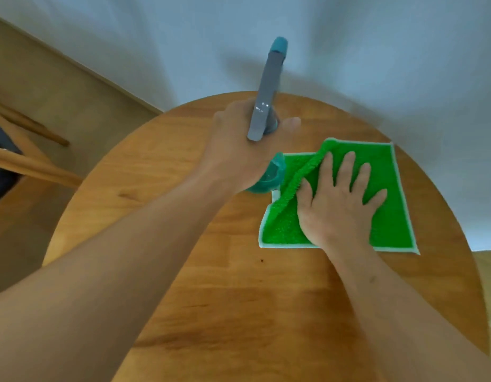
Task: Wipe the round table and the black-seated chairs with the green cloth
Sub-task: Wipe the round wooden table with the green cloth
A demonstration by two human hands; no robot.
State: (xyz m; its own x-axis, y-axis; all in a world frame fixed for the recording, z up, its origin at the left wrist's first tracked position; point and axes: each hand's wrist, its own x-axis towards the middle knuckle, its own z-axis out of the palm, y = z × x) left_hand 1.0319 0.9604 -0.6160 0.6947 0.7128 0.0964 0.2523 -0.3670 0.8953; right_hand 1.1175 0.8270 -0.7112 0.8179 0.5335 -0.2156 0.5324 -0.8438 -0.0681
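Observation:
The round wooden table [216, 271] fills the lower middle of the head view. On its far right part lies the green cloth [387, 188] with a white hem, its left corner folded over. My right hand [340, 199] presses flat on the cloth with fingers spread. My left hand [239, 150] grips a teal spray bottle [269, 177] by its neck, just left of the cloth. The bottle's grey and teal spray head [266, 97] points away from me, above the table's far edge.
A wooden chair with a black seat [2, 172] stands at the left edge, its wooden rails [32, 164] reaching toward the table. A white wall [349, 51] rises behind the table. Tan floor [59, 86] shows at the left.

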